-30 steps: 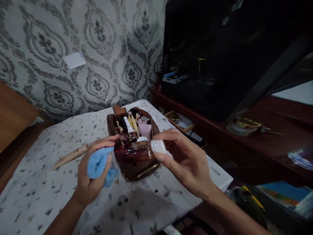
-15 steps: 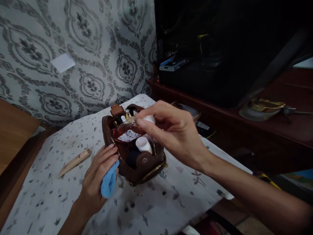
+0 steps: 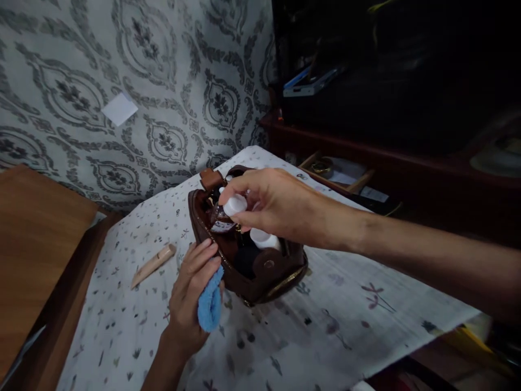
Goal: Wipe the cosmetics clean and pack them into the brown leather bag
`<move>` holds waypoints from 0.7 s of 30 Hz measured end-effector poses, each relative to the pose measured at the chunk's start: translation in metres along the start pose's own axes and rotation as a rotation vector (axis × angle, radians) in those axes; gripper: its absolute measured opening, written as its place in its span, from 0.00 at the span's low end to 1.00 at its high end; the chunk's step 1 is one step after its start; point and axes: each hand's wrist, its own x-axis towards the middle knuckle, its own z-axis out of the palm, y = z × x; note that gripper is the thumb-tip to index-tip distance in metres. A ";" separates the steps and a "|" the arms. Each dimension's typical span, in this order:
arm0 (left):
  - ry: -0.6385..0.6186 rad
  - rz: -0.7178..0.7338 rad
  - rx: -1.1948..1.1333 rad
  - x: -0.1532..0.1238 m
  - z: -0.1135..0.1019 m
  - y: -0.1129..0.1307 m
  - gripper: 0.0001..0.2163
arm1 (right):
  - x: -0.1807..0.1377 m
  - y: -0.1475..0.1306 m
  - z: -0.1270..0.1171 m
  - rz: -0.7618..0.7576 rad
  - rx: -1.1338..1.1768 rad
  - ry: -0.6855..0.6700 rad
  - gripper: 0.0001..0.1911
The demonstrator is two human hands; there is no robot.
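Note:
A brown zippered bag (image 3: 260, 282) stands open on the table, with several small containers inside. My right hand (image 3: 277, 209) pinches the white cap of a reddish-brown bottle (image 3: 222, 220), whose lower part sits down in the bag; the bottle is partly hidden by my fingers. Toward the bag's front lies a white-capped container (image 3: 264, 239), beside something dark. My left hand (image 3: 191, 296) is closed around a folded blue cloth (image 3: 210, 304), its fingertips resting against the bag's left rim. Left of that hand lies a beige tube (image 3: 153, 265).
A white patterned cloth (image 3: 317, 320) covers the table. Behind stands a wall with grey ornamental paper (image 3: 166, 141) and a small white card (image 3: 119, 109). At the right, a dark red cabinet has an open drawer (image 3: 342, 174). A wooden panel (image 3: 40, 233) is at the left.
The bottle has gone from lying tilted above the bag to standing more upright and lower inside it. My right hand now grips its cap. The view has shifted, moving everything rightward.

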 end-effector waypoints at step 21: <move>0.043 0.002 -0.043 0.001 0.005 -0.002 0.24 | 0.044 -0.004 0.037 0.120 -0.539 -0.354 0.10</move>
